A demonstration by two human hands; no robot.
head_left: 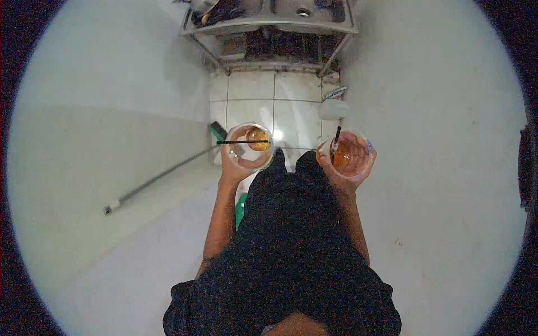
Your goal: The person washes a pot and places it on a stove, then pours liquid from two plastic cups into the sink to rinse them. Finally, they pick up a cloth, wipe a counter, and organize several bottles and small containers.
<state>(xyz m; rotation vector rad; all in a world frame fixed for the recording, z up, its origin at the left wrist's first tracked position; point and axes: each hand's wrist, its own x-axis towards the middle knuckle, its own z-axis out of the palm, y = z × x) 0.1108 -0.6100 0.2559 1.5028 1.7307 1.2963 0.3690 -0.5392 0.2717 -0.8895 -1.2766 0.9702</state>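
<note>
My left hand is wrapped round a clear cup with a little amber liquid at its bottom. A black straw lies across the mouth of that cup, its outer end past the left rim. Another clear cup is in my right hand, with fingers on both sides of it. It also holds amber liquid, and a dark straw sticks up over its far rim. Both cups are held in front of my body, apart from each other, and seen from above.
A metal sink on a stand is ahead, with dishes at its left. A long-handled brush leans at the left wall. A white container is by the right wall. Pale tiles cover the floor; walls are close on both sides.
</note>
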